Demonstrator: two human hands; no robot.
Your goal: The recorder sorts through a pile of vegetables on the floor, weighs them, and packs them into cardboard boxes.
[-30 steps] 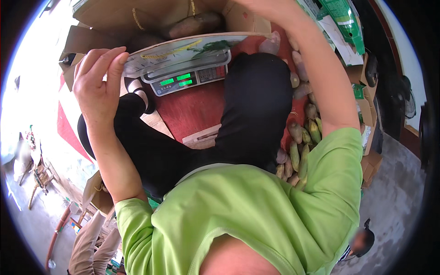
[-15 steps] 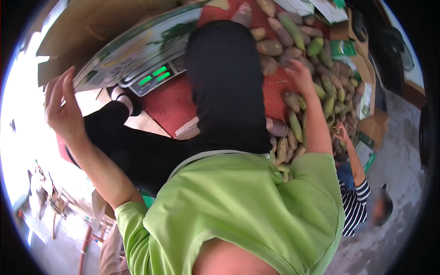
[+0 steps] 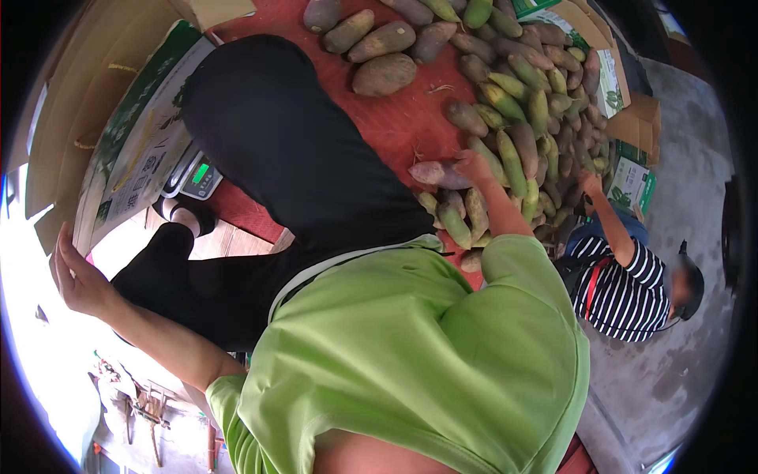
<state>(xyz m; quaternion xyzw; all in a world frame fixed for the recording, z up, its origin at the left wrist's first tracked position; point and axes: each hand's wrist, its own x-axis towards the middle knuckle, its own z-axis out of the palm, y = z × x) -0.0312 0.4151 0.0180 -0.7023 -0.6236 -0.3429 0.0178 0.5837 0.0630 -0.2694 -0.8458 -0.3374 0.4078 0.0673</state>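
My right hand (image 3: 475,167) is closed over the right end of a purplish root (image 3: 437,174), which looks like a radish and lies at the near left edge of a large pile of green and purple-brown roots (image 3: 517,158). The fingers are partly hidden, and the root rests on the red surface (image 3: 410,118). At the far left my left hand (image 3: 75,278) is raised, fingers apart and holding nothing. It is close to the lower edge of a tall open carton (image 3: 150,150) with a white and green printed side.
A scale (image 3: 197,175) with a lit green display stands by the carton, partly behind my black-clad knee (image 3: 260,118). Several loose roots (image 3: 384,74) lie beyond it. To the right, a co-worker in a striped shirt (image 3: 620,296) has a hand (image 3: 589,183) at the pile. Cartons (image 3: 632,186) border it.
My view has turned toward the pile. My right hand has come down from above the roots onto the purplish one. My left hand has moved lower beside the carton.
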